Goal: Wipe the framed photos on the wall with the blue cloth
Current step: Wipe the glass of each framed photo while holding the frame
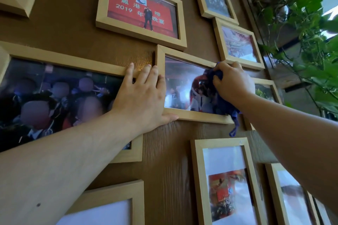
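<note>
Head view
Wall: a brown wood-grain panel wall (170,151) carried many pale wooden photo frames, hung close together.
Frame under work: a landscape pale-wood frame with a glossy photo of a crowd and a red shape (184,86) hung in the middle of the wall, tilted, its right end lower than its left.
Left hand: the left hand (142,95) lay flat and spread against the wall, gripping nothing; its fingers rested over the left edge of that frame and the top right corner of the neighbouring frame, and its thumb ran under the tilted frame's lower rail.
Right hand: the right hand (232,82) was bunched around a dark blue cloth (217,80), pressing it onto the glass at the right end of the tilted frame.
Cloth: most of it was crumpled under the palm; a loose tail hung past the lower rail onto the bare wall.
Large frame: a wide pale-wood frame with a dark group photo (54,93) hung to the left, partly covered by the left forearm.
Red photo: a pale-wood frame with a red stage photo reading 2019 (140,9) hung just above the tilted one.
Plant: a green leafy climbing plant (296,5) stood at the right edge, beyond the wall.
</note>
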Demonstrator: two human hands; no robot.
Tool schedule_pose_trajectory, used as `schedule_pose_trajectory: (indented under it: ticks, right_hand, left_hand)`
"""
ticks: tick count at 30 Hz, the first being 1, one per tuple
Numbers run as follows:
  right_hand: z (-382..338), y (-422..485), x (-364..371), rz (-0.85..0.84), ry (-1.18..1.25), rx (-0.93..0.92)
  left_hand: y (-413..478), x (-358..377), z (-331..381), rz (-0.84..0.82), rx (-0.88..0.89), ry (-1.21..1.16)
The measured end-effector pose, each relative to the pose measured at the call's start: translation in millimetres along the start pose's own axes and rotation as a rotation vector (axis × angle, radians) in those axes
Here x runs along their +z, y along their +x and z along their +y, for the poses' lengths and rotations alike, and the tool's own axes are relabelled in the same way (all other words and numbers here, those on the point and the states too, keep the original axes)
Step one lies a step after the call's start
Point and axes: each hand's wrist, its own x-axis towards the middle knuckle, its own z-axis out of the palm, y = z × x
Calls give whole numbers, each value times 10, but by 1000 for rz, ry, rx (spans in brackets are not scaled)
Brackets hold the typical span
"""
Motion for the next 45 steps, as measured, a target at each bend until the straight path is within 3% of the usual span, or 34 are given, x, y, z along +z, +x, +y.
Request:
schedule_pose_trajectory:
  ticks: [7,10,13,19,22,32,35,45]
  right_hand:
    - [-769,-181,-67,29,176,-333]
    - [-887,-212,-69,47,177,-369]
    - [-641,-204,-104,9,82,-335]
    - [105,-267,-56,-117,-117,-61]
    - [108,-313,-28,-121,-111,-46]
    - [-653,-490,-148,-161,119,-589]
    - [-635,-497,-202,-190,89,-669]
    - [194,-486,-260,-313,-222,-518]
  left_hand:
    - [4,6,7,10,-7,28]
    - [3,12,10,8,-13,29]
    - [4,0,13,11,-9,18]
    - [4,2,2,-1,-18,9]
    - [0,3,-4,9,-20,2]
    - [-2,-17,-1,15,-15,0]
    - [-1,-15,-4,12,-13,12]
    - [0,-4,5,-4,-28,11]
